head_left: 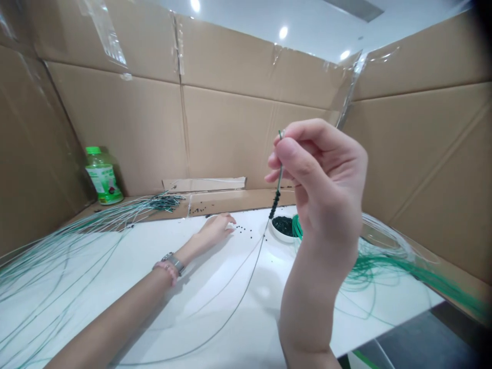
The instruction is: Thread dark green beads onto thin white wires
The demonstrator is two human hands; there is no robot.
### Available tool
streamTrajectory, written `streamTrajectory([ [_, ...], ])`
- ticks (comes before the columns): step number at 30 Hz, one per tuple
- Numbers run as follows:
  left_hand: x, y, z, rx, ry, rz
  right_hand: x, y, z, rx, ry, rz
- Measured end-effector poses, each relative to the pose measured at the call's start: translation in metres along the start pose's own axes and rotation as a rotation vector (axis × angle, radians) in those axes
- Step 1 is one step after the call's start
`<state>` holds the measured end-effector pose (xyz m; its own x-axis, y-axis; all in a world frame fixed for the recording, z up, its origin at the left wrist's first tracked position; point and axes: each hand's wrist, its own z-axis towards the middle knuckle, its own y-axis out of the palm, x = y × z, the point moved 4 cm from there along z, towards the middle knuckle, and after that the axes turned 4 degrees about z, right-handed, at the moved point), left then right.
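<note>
Raised at right of centre, my right hand (319, 169) pinches the top of a thin green cord (280, 177) between thumb and index finger. Several small black beads (274, 205) are strung in a row on the cord, which trails down in a curve over the white board (215, 318). My left hand (215, 230) rests low on the board's far part, fingers apart, beside loose black beads (244, 229). A white dish (283, 237) of dark beads stands behind the cord, partly hidden by my right hand.
At the far left stands a green bottle (103, 177). Long strands with dark beaded ends (165, 202) spread across the left side. Green cord (369, 269) and a white coil (388, 238) lie at right. Cardboard walls (226, 123) surround the work area.
</note>
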<state>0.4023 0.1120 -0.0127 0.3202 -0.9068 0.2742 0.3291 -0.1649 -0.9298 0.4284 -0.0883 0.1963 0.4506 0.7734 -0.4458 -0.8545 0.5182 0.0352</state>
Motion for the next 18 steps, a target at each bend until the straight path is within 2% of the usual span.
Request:
streamTrajectory([
  [4, 0.007, 0.026, 0.013, -0.086, 0.064, -0.009, 0.001, -0.001, 0.000, -0.003, -0.011, -0.058],
  [7, 0.005, 0.042, 0.021, -0.116, 0.045, -0.024, -0.001, -0.001, 0.001, -0.008, -0.020, -0.046],
  [11, 0.002, 0.050, 0.021, -0.080, 0.008, -0.075, 0.001, 0.002, 0.003, -0.043, -0.002, 0.036],
  [13, 0.005, 0.042, 0.017, -0.044, 0.001, -0.118, 0.004, 0.004, 0.004, -0.058, 0.010, 0.069],
  [15, 0.012, 0.025, 0.011, 0.009, -0.004, -0.178, 0.009, 0.005, 0.005, -0.056, 0.026, 0.099],
  [18, 0.027, -0.021, 0.000, 0.149, -0.010, -0.308, 0.016, 0.007, 0.006, -0.038, 0.049, 0.135],
])
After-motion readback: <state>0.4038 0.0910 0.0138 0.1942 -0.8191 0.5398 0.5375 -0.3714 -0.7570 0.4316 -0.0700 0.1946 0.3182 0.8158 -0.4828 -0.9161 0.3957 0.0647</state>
